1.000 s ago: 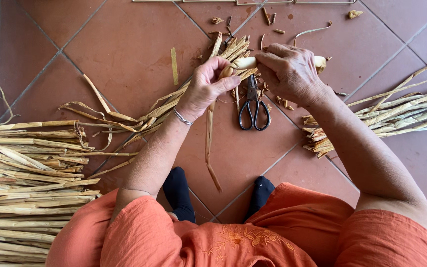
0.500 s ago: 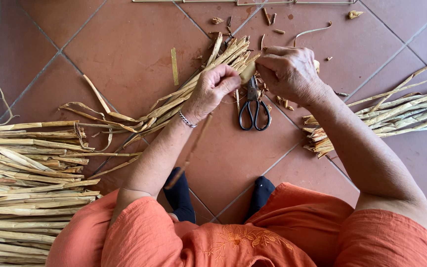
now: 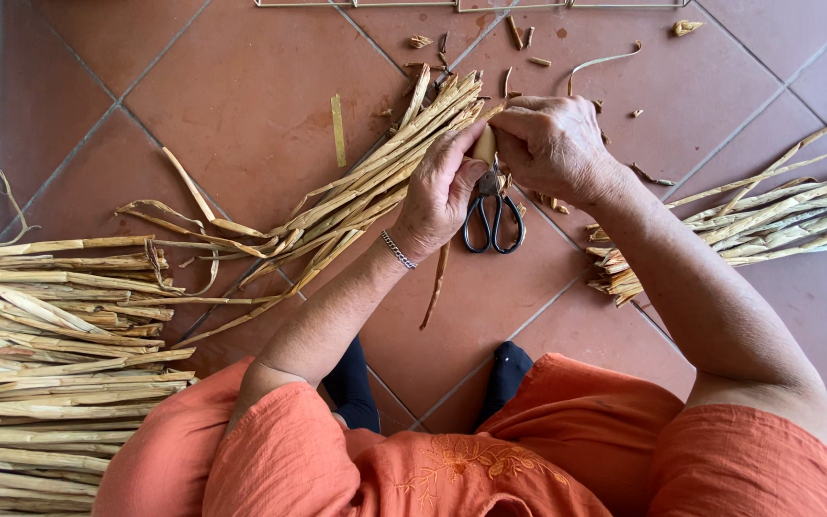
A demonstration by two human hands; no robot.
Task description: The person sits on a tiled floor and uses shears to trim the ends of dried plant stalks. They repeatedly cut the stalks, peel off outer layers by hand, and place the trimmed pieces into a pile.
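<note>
My left hand (image 3: 440,191) and my right hand (image 3: 552,146) meet above the tiled floor, both gripping one pale dried plant stalk (image 3: 483,144) between the fingers. A thin strip (image 3: 435,282) hangs down from below my left hand. Black scissors (image 3: 493,215) lie on the floor just under the hands. A loose bundle of dried stalks (image 3: 375,182) slants away to the left of my left hand.
A big pile of dried stalks (image 3: 50,354) lies at the left, another pile (image 3: 768,225) at the right. Small cut scraps (image 3: 519,33) dot the red tiles (image 3: 241,86) at the top. My legs in orange cloth (image 3: 547,450) and dark socks fill the bottom.
Both hands have drawn closer together over the scissors. The stalk is now more covered by the fingers, and the hanging strip has shifted under my left hand.
</note>
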